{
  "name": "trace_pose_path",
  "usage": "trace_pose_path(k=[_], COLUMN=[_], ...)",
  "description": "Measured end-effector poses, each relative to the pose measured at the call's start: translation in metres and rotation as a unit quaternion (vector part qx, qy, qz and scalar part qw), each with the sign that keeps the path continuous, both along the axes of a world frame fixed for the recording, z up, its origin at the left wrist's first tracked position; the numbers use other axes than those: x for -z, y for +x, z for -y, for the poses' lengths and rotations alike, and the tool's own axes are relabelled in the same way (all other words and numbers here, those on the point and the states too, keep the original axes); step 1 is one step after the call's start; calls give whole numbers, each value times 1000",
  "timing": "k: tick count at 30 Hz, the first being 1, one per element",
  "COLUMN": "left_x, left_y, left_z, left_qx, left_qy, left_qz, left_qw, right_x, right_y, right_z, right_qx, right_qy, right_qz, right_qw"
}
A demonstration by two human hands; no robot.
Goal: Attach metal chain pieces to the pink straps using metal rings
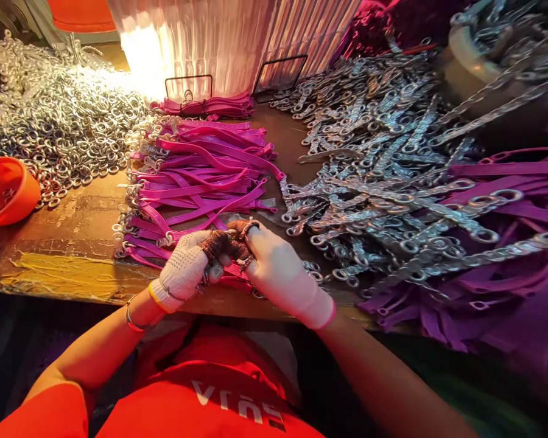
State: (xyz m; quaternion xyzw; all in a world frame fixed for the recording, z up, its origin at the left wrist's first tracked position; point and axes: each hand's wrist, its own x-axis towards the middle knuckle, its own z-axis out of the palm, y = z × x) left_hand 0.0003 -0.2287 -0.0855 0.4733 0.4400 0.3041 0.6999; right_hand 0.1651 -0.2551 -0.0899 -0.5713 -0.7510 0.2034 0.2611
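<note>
My left hand [187, 261] and my right hand [276, 267], both in white knit gloves with dark, worn fingertips, meet at the table's front edge. The fingers of both are closed and pressed together around something small. A bit of shiny metal shows between the fingertips and below the left fingers, but the gloves hide most of it. Just beyond my hands lies a pile of magenta straps [201, 167] with metal clips and rings at their left ends. To the right, twisted metal chain leads [374, 188] with ring ends are heaped close to my right hand.
At the left are a large heap of metal rings [73, 128] and an orange bowl [11, 191]. Purple straps [506, 267] hang over the right edge near a bucket [472, 61] of chains. A ribbed translucent panel [219, 48] stands behind, with a bundled strap stack [210, 106] before it.
</note>
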Motion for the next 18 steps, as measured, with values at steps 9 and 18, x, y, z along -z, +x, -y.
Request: trace_pose_path(k=[9,18], left_x=[-13,2], left_y=[-6,14], left_z=[-3,-16], left_qx=[128,116], left_qy=[64,124], left_qz=[-119,-102], left_qw=[982,980], right_x=[-6,10], right_y=[16,16], right_z=[15,29], right_qx=[-40,63], right_qy=[57,60], right_qz=[130,53], right_qw=[989,995])
